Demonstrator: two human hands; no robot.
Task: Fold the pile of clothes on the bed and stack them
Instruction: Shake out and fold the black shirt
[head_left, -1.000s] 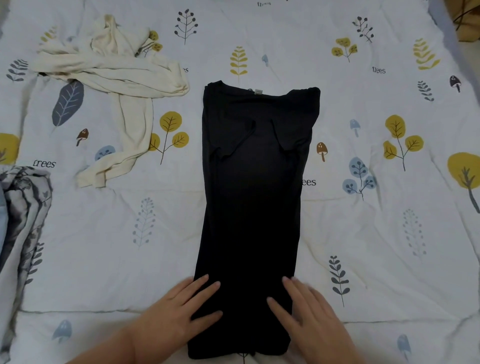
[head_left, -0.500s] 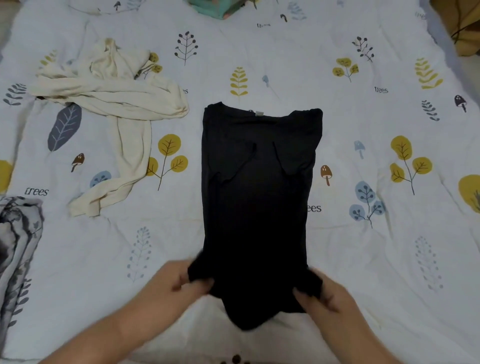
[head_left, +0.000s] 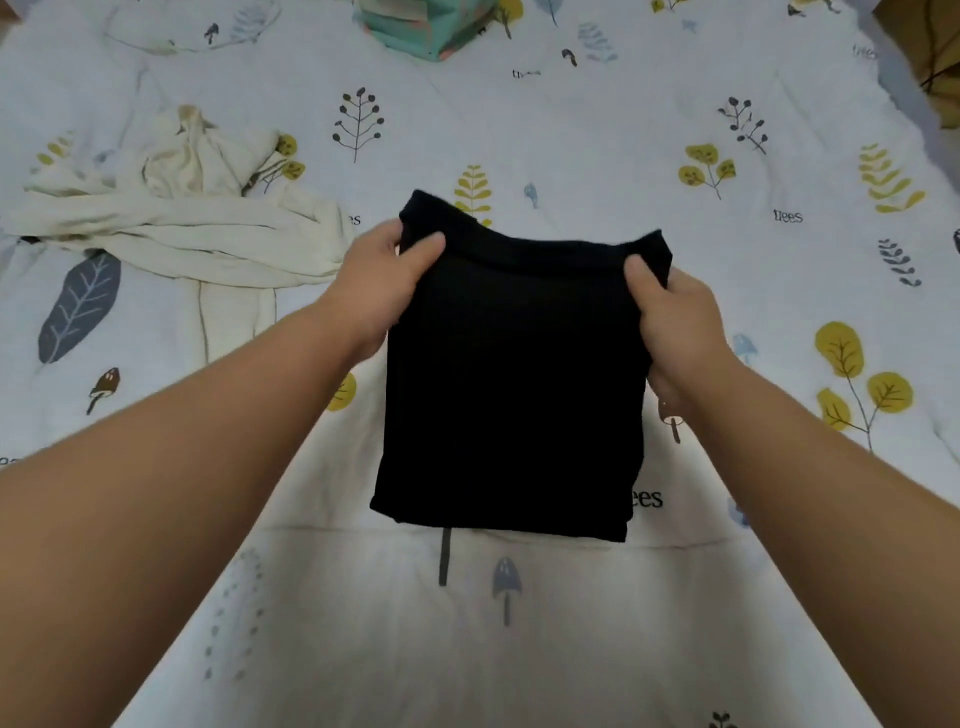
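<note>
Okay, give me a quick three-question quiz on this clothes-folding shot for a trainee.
1. True or false: both hands, the left hand and the right hand, grip the black shirt.
2. Which garment lies unfolded at the left of the bed? A) cream garment B) red towel C) blue jeans
3. Fill in: each grip pinches a far ____ of the folded shirt.

Key: 1 true; 2 A; 3 corner.

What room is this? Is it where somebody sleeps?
Probably a bedroom: a quilt printed with leaves and mushrooms covers a bed, and clothes lie on it, a black garment and a cream garment.
</note>
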